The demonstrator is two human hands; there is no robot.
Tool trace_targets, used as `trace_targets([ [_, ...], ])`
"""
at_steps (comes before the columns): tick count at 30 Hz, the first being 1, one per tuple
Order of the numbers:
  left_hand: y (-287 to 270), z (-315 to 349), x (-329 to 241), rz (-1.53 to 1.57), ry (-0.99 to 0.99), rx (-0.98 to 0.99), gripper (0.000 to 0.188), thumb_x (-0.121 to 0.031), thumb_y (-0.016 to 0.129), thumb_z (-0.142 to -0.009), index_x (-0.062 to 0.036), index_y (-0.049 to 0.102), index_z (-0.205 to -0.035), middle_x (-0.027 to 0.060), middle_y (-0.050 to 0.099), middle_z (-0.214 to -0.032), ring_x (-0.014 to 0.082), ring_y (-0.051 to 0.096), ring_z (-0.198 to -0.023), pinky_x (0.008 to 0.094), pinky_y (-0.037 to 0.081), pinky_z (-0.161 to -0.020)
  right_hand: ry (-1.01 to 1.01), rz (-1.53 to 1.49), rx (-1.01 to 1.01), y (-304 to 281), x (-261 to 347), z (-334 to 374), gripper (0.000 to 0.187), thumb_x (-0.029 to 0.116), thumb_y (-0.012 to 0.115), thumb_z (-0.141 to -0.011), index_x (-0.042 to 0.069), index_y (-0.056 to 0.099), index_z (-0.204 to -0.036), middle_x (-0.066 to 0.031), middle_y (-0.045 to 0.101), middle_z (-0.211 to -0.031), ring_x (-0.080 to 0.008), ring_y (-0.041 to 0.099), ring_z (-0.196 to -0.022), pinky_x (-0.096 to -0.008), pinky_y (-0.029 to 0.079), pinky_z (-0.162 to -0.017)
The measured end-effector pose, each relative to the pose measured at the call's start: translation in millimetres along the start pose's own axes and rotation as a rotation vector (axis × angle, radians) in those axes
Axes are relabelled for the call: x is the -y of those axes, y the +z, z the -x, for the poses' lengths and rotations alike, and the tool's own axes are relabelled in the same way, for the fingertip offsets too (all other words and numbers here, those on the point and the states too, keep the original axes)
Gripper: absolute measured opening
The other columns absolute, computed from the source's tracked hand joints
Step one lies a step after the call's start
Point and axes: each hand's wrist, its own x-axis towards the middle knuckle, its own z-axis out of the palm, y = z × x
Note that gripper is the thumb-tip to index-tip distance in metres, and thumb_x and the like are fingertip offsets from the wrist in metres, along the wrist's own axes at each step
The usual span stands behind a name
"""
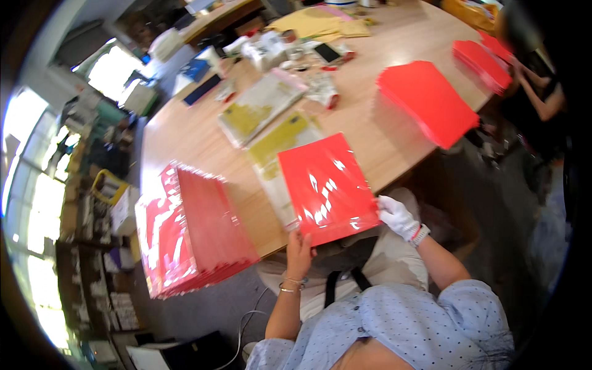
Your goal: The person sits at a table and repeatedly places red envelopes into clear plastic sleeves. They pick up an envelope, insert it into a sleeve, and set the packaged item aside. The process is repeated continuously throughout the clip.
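Between my hands is a red sheet in a glossy clear sleeve (327, 188), tilted over the table's near edge. My bare left hand (300, 253) pinches its lower left corner. At the lower right edge, my right hand (398, 217), in a white glove, grips it too. Under and beside the sheet lie flat clear plastic packs with yellow-green print (287, 145). To the left stands a tall stack of red sheets in shiny clear sleeves (213, 228). A fanned stack of plain red sheets (425, 102) rests to the right.
The wooden table (185, 135) carries a phone (327, 53), a blue box (196, 69) and yellow sheets (320, 23) farther back. At the far right, another person's hands (524, 73) are by more red sheets (481, 61). A white cable (242, 333) runs across the floor.
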Motion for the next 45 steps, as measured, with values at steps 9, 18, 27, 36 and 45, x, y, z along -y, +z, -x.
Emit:
trace_targets([
  [9, -170.2, 113.8, -158.5, -0.249, 0.535, -0.716, 0.024, -0.017, 0.052, -0.090, 0.0009, 0.054, -0.107, 0.0069, 0.059, -0.093, 0.0121, 0.057, -0.073, 0.0255, 0.048, -0.064, -0.256, -0.162, 0.599, 209.8, 132.2, -42.0, 0.036, 0.008, 0.049, -0.081, -0.006, 0.054, -0.114, -0.0092, 0.061, -0.098, -0.0144, 0.056, -0.092, -0.0272, 0.047, -0.078],
  [18, -351.4, 107.2, -87.4, -0.482, 0.473, -0.820, 0.040, -0.018, 0.045, -0.091, 0.0042, 0.050, -0.123, 0.0124, 0.052, -0.123, 0.0215, 0.047, -0.113, 0.0338, 0.037, -0.097, -0.451, 0.292, 0.741, 314.1, 181.1, -46.1, 0.038, 0.029, 0.048, -0.085, 0.004, 0.062, -0.110, -0.0118, 0.067, -0.095, -0.0246, 0.064, -0.089, -0.0316, 0.047, -0.083],
  [27, -266.7, 114.0, -111.4, -0.825, 1.118, -1.528, 0.036, -0.030, 0.047, -0.094, 0.0034, 0.050, -0.106, 0.0144, 0.059, -0.092, 0.0241, 0.057, -0.079, 0.0343, 0.047, -0.070, -0.113, -0.451, 0.060, 61.9, 35.4, -25.3, 0.020, 0.011, 0.049, -0.090, -0.001, 0.056, -0.104, -0.0080, 0.062, -0.089, -0.0182, 0.063, -0.074, -0.0273, 0.052, -0.068],
  [36, -95.2, 76.4, -51.0, -0.572, 0.751, -0.290, 0.020, -0.014, 0.055, -0.089, 0.0009, 0.057, -0.102, 0.0130, 0.065, -0.085, 0.0268, 0.063, -0.074, 0.0348, 0.050, -0.069, -0.071, -0.785, -0.715, -207.6, 56.2, -3.4, 0.043, 0.024, 0.048, -0.092, 0.003, 0.033, -0.126, -0.0190, 0.045, -0.125, -0.0340, 0.048, -0.112, -0.0502, 0.041, -0.095],
  [45, 1.3, -70.4, -28.9, -0.920, 0.552, -0.028, 0.038, -0.006, 0.058, -0.080, 0.0018, 0.049, -0.117, 0.0180, 0.052, -0.118, 0.0309, 0.052, -0.107, 0.0385, 0.042, -0.090, -0.023, -0.636, -0.582, -230.1, 118.4, -51.0, 0.029, 0.040, 0.054, -0.088, 0.013, 0.055, -0.095, -0.0043, 0.059, -0.085, -0.0157, 0.057, -0.071, -0.0305, 0.048, -0.062],
])
